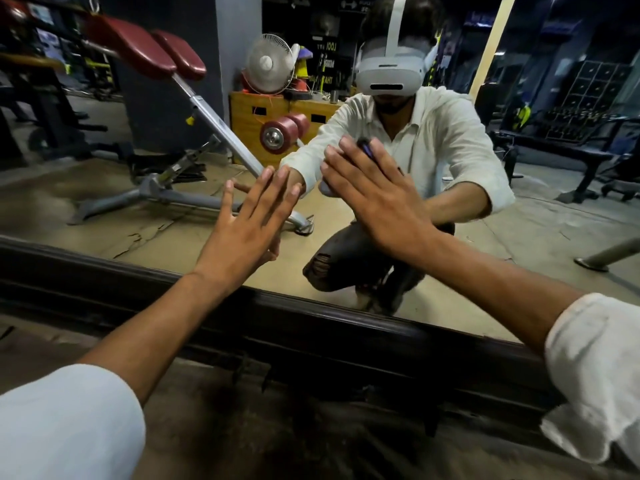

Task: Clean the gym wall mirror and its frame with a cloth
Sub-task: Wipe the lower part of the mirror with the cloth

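We stretch both arms forward from low down toward the wall mirror (pixel 156 199), pale sleeves pushed back. Our left hand (pixel 242 230) lies flat on the glass, fingers straight and close together, holding nothing. Our right hand (pixel 377 202), near it but apart, also presses flat, fingers straight and slightly spread. Under its palm sits what seems to be the cloth (pixel 366 148): only a dark blue scrap shows between the fingers, and blur makes us unsure. The dark frame (pixel 311 327) runs along the mirror's bottom edge beneath both forearms, slanting toward the near right. Open glass spreads left, right and above the hands. At far left the glass reflects a red-padded bench (pixel 138 50).
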